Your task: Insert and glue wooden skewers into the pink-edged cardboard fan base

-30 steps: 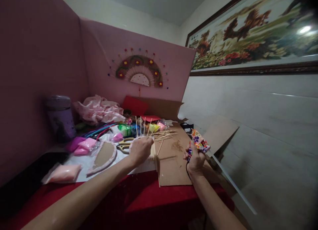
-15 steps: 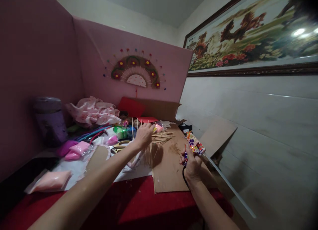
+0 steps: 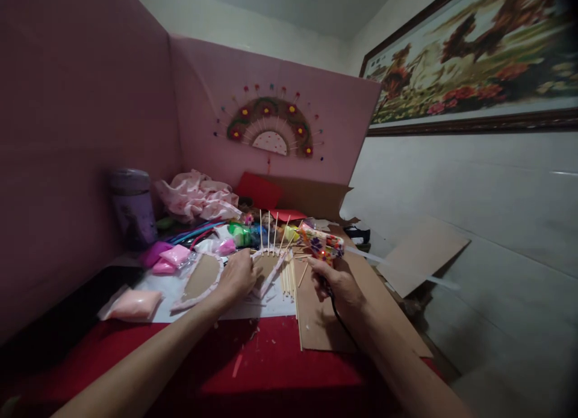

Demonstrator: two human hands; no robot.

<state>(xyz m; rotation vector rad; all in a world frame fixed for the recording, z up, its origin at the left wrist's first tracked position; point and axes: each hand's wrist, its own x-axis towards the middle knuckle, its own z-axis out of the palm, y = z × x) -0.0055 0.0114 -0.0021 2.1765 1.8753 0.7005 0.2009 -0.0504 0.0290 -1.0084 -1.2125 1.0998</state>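
centre of frame: grips glue gun [image 3: 323,242] in curled right hand [image 3: 341,288], long axis leftward toward stick-studded cardboard piece [image 3: 267,264]; rests left hand [image 3: 238,274] nearer, by left edge, pinch unclear.

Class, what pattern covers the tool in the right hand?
The tool in the right hand has a multicoloured floral pattern, seen best in the head view.

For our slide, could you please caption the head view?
Right hand holding a patterned glue gun; left hand at a card with projecting sticks.
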